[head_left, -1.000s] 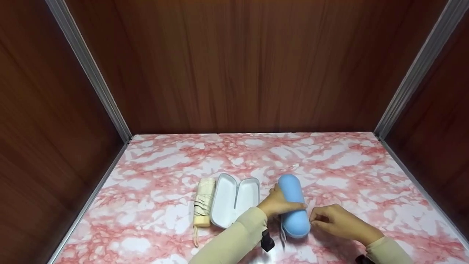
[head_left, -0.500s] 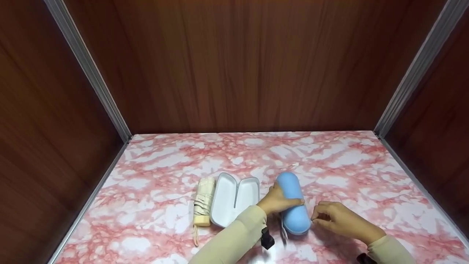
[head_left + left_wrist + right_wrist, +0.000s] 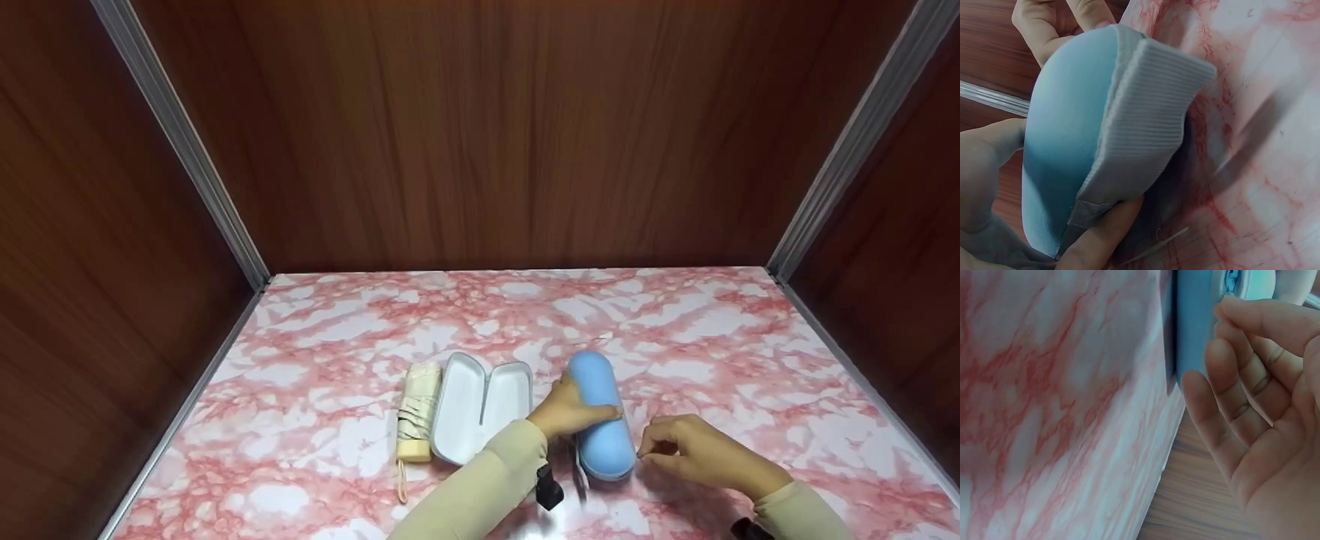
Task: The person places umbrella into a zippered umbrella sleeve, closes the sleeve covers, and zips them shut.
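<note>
A blue zip-up hard case with rounded ends is held on the right of the group of things. My left hand grips it, thumb across the top and fingers round its far side. The left wrist view shows a grey ribbed side panel along the case and a finger pressed under it. At the case's near right edge, my right hand pinches the zipper pull between thumb and index finger. Its other fingers are loosely bent. Inside the case is hidden.
An open white-lined glasses case lies left of the left hand. Beside it is a folded cream umbrella with a yellow handle and wrist loop. The pink marbled table is enclosed by brown wood panels.
The blue case and both hands have shifted very slightly away from the person over the first half second. Since then they have stayed almost still; the grips look the same.
</note>
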Tool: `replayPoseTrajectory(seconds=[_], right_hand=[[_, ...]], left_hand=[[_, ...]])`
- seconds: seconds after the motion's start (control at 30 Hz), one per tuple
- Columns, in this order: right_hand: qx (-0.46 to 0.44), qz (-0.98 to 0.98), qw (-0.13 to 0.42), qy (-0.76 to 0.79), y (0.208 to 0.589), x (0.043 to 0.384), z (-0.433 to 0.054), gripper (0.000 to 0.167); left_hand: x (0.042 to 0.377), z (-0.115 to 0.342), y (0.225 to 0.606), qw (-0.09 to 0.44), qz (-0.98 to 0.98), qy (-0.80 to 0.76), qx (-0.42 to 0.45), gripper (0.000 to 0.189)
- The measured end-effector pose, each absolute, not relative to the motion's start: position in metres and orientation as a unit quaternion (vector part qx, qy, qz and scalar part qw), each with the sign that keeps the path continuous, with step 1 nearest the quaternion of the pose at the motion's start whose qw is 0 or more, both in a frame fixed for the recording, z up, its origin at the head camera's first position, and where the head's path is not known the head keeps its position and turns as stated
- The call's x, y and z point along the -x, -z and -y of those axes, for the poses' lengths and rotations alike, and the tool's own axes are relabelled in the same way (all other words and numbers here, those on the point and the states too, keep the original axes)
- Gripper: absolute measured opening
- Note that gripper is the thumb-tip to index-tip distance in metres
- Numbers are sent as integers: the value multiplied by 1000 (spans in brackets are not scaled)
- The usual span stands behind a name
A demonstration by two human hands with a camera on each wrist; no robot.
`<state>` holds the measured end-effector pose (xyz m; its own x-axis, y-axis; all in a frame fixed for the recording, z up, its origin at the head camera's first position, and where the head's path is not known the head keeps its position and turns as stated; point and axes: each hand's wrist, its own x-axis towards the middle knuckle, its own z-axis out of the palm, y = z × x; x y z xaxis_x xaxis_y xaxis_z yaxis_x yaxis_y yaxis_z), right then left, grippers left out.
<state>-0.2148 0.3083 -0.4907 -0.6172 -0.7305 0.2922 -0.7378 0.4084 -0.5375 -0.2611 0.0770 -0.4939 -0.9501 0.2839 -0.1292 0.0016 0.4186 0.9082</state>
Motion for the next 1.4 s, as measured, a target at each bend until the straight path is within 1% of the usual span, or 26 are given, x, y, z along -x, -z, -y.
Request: replayPoseTrajectory(seconds=[0.1,0.17,0.3,0.4,0.53,0.63,0.8,0.9,1.0,1.13,1.3,1.4], right_hand=[[-425,842,-1,-332,493,214,-308,20],[-409,846,-18,-341,495,213,-307,18],[-361,853,-81,-368,498,212,-306,10],[-331,849,-121,-393,500,211,-307,9],[-328,834,-144,-420,501,212,-307,8],[-335,816,-175,-438,501,213,-307,6],[-317,790,-252,-460,502,214,-307,12],[-300,792,-277,-454,502,214,-305,20],[-303,804,-261,-440,501,214,-303,22],[-332,817,-211,-421,499,214,-303,21],[-366,831,-163,-386,494,211,-302,21],[-391,845,-117,-346,490,209,-300,23]], left_hand=[[260,-78,494,133,-832,-532,-85,106],[260,-77,494,134,-833,-531,-83,106],[258,-77,492,136,-837,-524,-79,107],[257,-77,491,133,-841,-518,-80,106],[256,-76,491,128,-846,-511,-85,105],[255,-76,489,129,-850,-504,-84,107],[254,-77,488,132,-855,-496,-78,108],[254,-77,488,132,-857,-492,-76,106],[255,-77,488,133,-860,-487,-79,105],[257,-76,490,134,-857,-490,-88,105],[258,-74,491,142,-846,-505,-94,106],[258,-74,491,143,-843,-509,-95,106]])
